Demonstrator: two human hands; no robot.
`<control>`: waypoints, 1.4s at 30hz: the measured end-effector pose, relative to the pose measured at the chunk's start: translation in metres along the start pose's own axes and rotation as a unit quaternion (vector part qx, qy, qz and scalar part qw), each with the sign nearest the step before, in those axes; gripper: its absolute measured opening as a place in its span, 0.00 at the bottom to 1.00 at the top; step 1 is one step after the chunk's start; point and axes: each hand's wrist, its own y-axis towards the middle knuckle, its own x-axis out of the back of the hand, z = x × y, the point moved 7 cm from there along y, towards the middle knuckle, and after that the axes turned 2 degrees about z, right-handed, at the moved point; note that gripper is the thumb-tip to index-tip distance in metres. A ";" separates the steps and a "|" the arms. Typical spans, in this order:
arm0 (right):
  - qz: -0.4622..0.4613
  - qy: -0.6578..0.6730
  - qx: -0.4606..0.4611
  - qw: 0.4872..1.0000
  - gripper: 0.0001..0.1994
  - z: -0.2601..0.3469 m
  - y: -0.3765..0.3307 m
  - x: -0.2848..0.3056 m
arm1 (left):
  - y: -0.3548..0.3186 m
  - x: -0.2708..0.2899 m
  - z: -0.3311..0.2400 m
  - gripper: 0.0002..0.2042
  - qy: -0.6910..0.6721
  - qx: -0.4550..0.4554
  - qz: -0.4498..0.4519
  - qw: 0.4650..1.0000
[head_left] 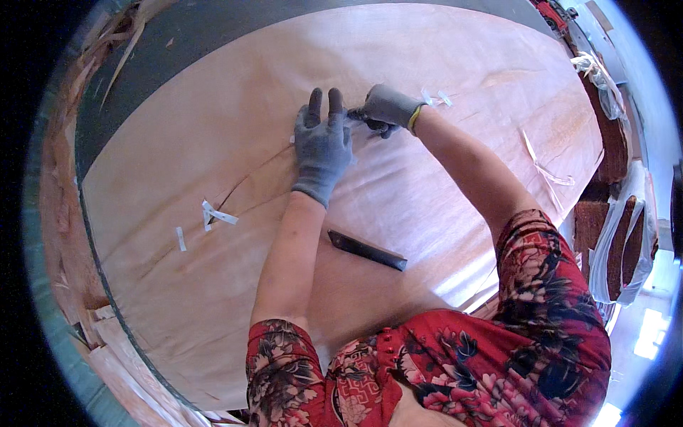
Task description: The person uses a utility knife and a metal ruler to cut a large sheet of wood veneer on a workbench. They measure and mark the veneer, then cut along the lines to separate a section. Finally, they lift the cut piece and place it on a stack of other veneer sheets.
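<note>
A large sheet of pale wood veneer (235, 92) lies spread out under both hands. My left hand (324, 146), in a grey glove with darker fingertips, rests on the sheet with its fingers stretched out. Close to its right side, my gloved right hand (388, 110) is closed and bent downward; whatever its dark-tipped fingers hold is hidden. A thin dark crack (245, 178) runs from near my left hand toward the lower left. Short white tape strips (219, 215) cross that crack's end, and more tape pieces (437, 97) sit beyond my right wrist.
A dark flat bar-shaped tool (366, 250) lies on the veneer near my body. Loose pale strips (544, 167) lie at the right. Torn veneer scraps (92, 92) line the left edge, and brown stacks with white plastic wrapping (619, 242) stand at the far right.
</note>
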 end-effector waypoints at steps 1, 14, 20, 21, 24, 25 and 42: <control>0.003 -0.016 0.002 1.000 0.21 -0.002 -0.003 0.003 | 0.002 0.000 -0.001 0.35 0.006 -0.014 -0.002 1.000; -0.094 -0.266 0.022 0.959 0.15 -0.001 -0.040 0.029 | -0.004 0.004 0.011 0.33 0.013 0.001 -0.030 0.999; -0.353 -0.256 0.176 0.883 0.22 0.032 -0.040 -0.003 | -0.009 0.035 0.013 0.26 -0.238 0.107 -0.088 0.961; -0.383 -0.264 0.203 0.862 0.24 0.043 -0.039 -0.014 | -0.015 0.046 0.014 0.26 -0.288 0.122 -0.126 0.941; -0.393 -0.270 0.241 0.845 0.30 0.058 -0.021 -0.048 | -0.055 0.095 0.023 0.30 -0.087 0.124 -0.128 0.980; -0.402 -0.304 0.228 0.833 0.30 0.059 -0.017 -0.056 | -0.074 0.112 0.037 0.30 -0.026 0.166 -0.119 0.979; -0.415 -0.315 0.264 0.812 0.26 0.067 -0.022 -0.063 | -0.163 0.176 0.173 0.40 0.093 0.266 -0.023 0.959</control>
